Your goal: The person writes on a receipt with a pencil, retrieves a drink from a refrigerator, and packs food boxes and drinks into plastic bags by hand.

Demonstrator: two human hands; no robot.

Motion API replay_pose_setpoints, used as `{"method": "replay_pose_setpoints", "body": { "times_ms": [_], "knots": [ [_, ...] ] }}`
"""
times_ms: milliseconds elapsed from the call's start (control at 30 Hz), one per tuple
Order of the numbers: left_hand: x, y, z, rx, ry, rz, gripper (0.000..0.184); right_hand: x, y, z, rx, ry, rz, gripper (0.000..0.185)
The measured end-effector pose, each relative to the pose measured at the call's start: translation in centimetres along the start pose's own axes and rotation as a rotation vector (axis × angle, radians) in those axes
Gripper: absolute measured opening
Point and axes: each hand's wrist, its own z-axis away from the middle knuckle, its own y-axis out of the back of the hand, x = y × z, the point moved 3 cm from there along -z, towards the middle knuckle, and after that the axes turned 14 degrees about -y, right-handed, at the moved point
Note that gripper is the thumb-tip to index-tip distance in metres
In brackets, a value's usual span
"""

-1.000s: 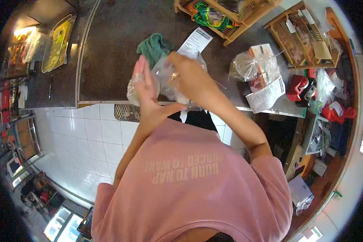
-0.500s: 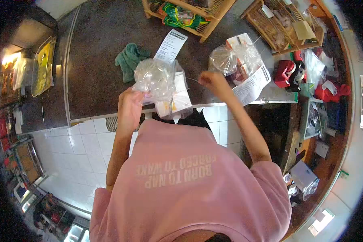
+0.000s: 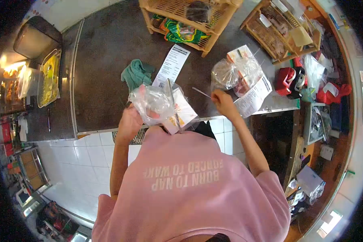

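Observation:
My left hand [image 3: 130, 122] is closed on the side of a clear plastic bag [image 3: 151, 105], its fingers partly hidden by the film. Inside or against the bag sits a white box [image 3: 182, 113] with orange print, tilted at the counter's front edge. My right hand [image 3: 225, 105] is pinched around one end of a thin white strip [image 3: 201, 92], which points left toward the bag and ends apart from it. Just beyond that hand stands a second clear bag [image 3: 225, 74] with a white and orange box [image 3: 241, 54]; a printed paper [image 3: 254, 97] lies beside it.
A teal cloth [image 3: 137, 74] and a receipt [image 3: 172, 64] lie on the dark counter [image 3: 103, 72]. Behind them stands a tan tiered rack [image 3: 207, 44], with another rack [image 3: 270, 30] to its right. A red tape dispenser [image 3: 285, 80] sits at the right end.
My right hand has moved slightly down and right, with the white strip now showing clear of the bag. The bag and box have tilted, and the whole view has shifted down.

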Motion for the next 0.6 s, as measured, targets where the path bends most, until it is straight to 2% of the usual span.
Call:
{"method": "replay_pose_setpoints", "body": {
  "times_ms": [33, 67, 133, 167, 267, 300, 400, 500, 600],
  "knots": [
    [-0.6, 1.0, 0.1, 0.043, 0.04, -0.114, 0.035, -2.7, 1.9, 0.4, -0.089, -0.07, -0.173, 0.006],
    [-0.9, 1.9, 0.4, 0.006, -0.011, -0.311, 0.032, -5.2, 3.5, 0.7, -0.181, -0.142, -0.346, 0.007],
    [-1.2, 3.5, 1.2, -0.061, -0.108, -0.71, 0.024, -10.1, 5.4, 0.9, -0.248, -0.138, -0.351, 0.008],
    [-0.1, 2.0, 1.1, -0.077, -0.186, -0.623, 0.017, -12.1, 5.7, 0.7, -0.279, -0.13, -0.354, 0.009],
    [-0.3, 2.5, 0.7, -0.026, -0.268, -0.653, 0.016, -16.5, 5.6, 0.2, -0.23, 0.095, -0.21, 0.01],
    [-0.3, 2.4, 0.4, -0.019, -0.331, -0.507, 0.015, -17.6, 5.6, 0.0, -0.205, 0.146, -0.159, 0.009],
    [0.5, 3.0, 0.6, -0.157, -0.245, -0.537, 0.015, -19.0, 4.4, -0.6, -0.201, 0.112, -0.02, 0.009],
    [0.9, 2.4, 1.0, -0.124, -0.374, -0.638, 0.015, -20.9, 3.4, -0.8, -0.217, 0.142, -0.008, 0.011],
    [0.9, 2.6, 1.3, -0.071, -0.413, -0.525, 0.016, -22.0, 1.9, -1.0, -0.225, 0.222, -0.001, 0.009]
  ]
}}
